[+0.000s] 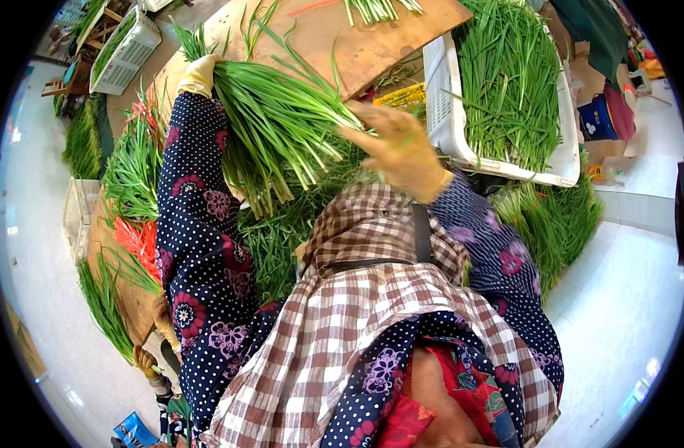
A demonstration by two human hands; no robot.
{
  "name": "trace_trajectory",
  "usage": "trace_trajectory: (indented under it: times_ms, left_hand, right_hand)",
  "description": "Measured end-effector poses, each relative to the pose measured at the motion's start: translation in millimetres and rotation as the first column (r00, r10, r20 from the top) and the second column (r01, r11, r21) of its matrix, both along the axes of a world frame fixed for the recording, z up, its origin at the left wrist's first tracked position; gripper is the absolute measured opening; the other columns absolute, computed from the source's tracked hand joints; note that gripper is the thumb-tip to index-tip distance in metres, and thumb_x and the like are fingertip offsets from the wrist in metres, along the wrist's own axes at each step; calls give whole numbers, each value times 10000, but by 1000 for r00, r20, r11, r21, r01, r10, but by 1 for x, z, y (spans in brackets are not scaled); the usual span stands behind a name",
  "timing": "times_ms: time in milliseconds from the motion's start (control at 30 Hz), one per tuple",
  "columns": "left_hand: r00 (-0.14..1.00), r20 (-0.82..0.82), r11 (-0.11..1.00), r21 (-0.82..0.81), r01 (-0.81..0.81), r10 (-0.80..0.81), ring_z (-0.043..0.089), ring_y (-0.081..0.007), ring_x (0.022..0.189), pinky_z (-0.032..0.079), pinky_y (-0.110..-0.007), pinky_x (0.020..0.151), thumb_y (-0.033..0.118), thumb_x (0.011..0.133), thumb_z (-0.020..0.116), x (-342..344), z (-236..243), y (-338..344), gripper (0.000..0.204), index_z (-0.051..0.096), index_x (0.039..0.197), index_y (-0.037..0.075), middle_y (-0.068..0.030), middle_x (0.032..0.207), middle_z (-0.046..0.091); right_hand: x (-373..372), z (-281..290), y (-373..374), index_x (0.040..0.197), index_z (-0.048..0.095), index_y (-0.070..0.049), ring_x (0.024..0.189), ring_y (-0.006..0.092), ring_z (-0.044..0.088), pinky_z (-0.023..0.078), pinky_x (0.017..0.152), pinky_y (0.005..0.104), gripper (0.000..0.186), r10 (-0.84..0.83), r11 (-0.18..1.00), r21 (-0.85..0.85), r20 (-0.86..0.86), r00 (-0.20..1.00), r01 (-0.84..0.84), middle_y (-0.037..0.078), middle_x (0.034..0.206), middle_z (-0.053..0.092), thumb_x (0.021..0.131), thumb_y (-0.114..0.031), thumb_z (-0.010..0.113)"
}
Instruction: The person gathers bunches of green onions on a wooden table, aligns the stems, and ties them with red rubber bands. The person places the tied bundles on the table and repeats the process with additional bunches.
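My left hand (198,76), in a pale yellow glove, is closed round a large bunch of garlic chives (271,112) near its leafy end. The bunch slants down to the right, its pale stem ends fanned out and uneven. Beside those stem ends is my right hand (405,149), also gloved and blurred by motion. Its fingers are stretched out and apart, with nothing visible in them. Whether its fingertips touch the stems I cannot tell. Loose green leaves (275,250) lie below the bunch, by my lap.
A wooden board (394,48) bears more chives at its far edge. At right stands a white crate (450,104) full of chives. Red strips (136,243) and tied bunches (133,175) lie at left, where another person's gloved hands (144,362) show. More chives (547,224) stand below the crate.
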State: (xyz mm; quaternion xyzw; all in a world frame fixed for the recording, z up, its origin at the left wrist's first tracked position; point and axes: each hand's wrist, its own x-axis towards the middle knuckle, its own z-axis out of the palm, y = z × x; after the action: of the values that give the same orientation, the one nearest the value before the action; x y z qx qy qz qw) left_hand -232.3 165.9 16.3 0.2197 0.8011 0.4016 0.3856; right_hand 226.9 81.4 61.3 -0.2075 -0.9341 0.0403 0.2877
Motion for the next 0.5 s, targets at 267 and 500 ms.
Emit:
trace_trajectory:
  times_ms: [267,500]
  left_hand:
    - [997,64,999,31,-38,36,560,-218,525,480,-330,535,192,792,603,4,15,-6,176,603,786,16,-65,670,610]
    - [985,116,990,38,-136,130,544,-194,604,448,-305,603,215,786,621,-14,1,-5,260,622,852,-37,-75,770,624]
  right_hand:
    - [-4,-33,15,767,582,-111,1187,227,422,343,965,386,26,139,985,-85,-143,980,-152,40,1157,550,741,-112,580]
    - [25,-19,-11,1145,561,-130,517,135,530,448,487,300,350,6,990,-140,123,992,12,-3,645,509,796,-156,567]
